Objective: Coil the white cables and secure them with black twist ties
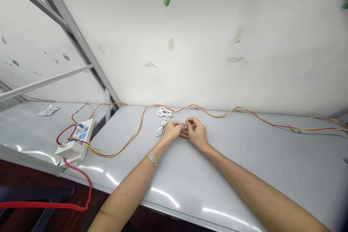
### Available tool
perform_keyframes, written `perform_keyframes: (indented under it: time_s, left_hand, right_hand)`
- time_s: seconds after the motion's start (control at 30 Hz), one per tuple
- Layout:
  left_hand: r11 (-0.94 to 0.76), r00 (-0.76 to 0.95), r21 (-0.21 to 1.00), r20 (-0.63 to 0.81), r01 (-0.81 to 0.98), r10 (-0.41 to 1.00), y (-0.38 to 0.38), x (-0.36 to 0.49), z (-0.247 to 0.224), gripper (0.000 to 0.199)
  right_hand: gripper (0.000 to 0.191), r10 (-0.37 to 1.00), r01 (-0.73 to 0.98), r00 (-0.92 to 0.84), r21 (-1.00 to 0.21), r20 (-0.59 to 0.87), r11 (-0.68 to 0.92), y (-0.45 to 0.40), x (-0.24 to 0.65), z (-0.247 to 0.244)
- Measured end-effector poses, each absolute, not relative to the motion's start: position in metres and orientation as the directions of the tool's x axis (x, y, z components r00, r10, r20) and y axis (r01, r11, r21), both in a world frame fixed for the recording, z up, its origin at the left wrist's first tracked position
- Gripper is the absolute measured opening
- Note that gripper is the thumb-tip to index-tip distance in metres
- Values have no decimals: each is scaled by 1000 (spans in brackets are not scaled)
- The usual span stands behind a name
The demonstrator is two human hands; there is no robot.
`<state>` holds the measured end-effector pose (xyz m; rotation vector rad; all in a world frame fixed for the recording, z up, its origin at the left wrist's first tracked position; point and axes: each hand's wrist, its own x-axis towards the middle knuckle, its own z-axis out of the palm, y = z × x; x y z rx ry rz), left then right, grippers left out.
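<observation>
My left hand [174,131] and my right hand [197,133] meet just above the grey shelf, both closed with the fingertips pinched together. Between them shows a small white piece [186,127], mostly covered by the fingers; its kind is too small to tell. A white cable bundle [161,127], tied with a dark band, lies right beside my left hand. Behind it, near the wall, rests another coiled white cable bundle [164,112]. Whether either cable runs into my fingers is hidden.
Red and yellow twisted wire [140,127] snakes along the back of the grey shelf [252,174]. At left sit a white power strip [84,134] with a plugged-in white adapter [71,149], a red cable [88,185] and another white cable bundle [49,111]. Metal frame bars [78,40] rise there.
</observation>
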<state>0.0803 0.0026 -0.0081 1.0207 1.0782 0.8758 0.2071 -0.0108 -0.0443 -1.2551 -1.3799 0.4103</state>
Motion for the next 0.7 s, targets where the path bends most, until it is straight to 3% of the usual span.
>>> perform_keyframes:
  time_s: [0.6, 0.7]
  left_hand:
    - [396, 257, 845, -319, -359, 913, 7, 78, -2, 8]
    - [399, 273, 847, -315, -351, 909, 10, 77, -7, 17]
  right_hand:
    - [12, 779, 503, 191, -741, 597, 445, -11, 209, -46]
    - [13, 776, 507, 235, -755, 585, 416, -11, 210, -47]
